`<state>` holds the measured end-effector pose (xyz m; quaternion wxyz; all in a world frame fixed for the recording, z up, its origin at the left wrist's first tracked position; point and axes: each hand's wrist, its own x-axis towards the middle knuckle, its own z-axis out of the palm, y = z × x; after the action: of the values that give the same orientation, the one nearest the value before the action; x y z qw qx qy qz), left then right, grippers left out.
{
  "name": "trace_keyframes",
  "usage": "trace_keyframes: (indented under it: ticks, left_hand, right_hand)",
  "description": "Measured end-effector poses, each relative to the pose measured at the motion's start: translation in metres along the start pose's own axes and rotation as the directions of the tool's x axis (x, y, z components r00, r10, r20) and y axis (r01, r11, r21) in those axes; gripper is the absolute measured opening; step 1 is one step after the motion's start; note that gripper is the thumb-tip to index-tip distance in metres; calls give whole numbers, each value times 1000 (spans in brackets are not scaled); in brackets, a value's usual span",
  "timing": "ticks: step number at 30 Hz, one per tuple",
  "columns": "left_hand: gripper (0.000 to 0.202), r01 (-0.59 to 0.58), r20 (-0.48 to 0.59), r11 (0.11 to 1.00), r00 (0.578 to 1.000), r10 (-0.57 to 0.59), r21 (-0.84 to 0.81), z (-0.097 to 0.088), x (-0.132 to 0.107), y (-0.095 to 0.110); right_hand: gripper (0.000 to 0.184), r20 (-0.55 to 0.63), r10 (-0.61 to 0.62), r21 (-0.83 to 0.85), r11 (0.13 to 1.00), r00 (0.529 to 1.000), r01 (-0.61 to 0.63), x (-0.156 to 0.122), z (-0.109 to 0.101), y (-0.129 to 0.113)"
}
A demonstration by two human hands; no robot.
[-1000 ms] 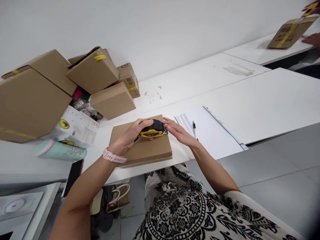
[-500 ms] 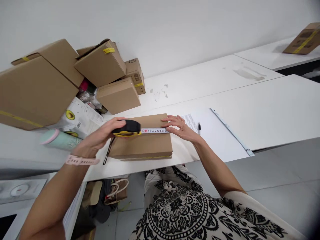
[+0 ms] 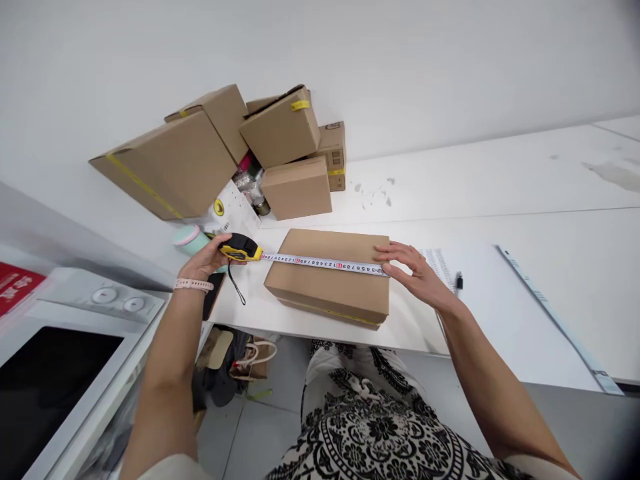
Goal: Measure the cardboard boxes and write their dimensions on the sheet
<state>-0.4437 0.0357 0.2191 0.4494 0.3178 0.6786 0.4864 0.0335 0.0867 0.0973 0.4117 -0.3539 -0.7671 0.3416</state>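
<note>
A closed brown cardboard box [image 3: 320, 287] lies on the white table in front of me. My left hand [image 3: 213, 257] grips a black and yellow tape measure [image 3: 241, 247] just off the box's left end, and its black wrist strap hangs down. The numbered blade [image 3: 320, 263] runs lengthwise over the box top to its right edge. There my right hand [image 3: 413, 270] pinches the blade's end with the thumb, its other fingers resting on the box's edge. The hook at the tip is hidden.
Several cardboard boxes [image 3: 297, 190] are stacked at the back left, near a pale green bottle [image 3: 189, 239]. To the right lie a white paper sheet [image 3: 520, 320] and a black pen [image 3: 459, 281]. A microwave [image 3: 75, 333] stands at lower left.
My left hand has drawn the tape measure case leftward past the box's left end, so more blade is out. My right hand stays at the right edge. The view has turned left.
</note>
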Motion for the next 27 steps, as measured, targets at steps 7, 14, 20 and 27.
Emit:
trace_keyframes:
  ticks: [7, 14, 20, 27]
  left_hand:
    - [19, 18, 71, 999, 997, -15, -34, -6, 14, -8]
    - [26, 34, 92, 999, 995, -31, -31, -9, 27, -11]
    - [28, 34, 69, 999, 997, -32, -36, -7, 25, -12]
    - [22, 39, 45, 999, 998, -37, -33, -6, 17, -8]
  right_hand:
    - [29, 1, -8, 7, 1000, 1000, 8, 0, 1, 2]
    - [29, -7, -18, 9, 1000, 1000, 18, 0, 0, 0]
    - [30, -8, 4, 24, 1000, 1000, -4, -1, 1, -3]
    - [32, -15, -15, 10, 1000, 1000, 15, 4, 2, -4]
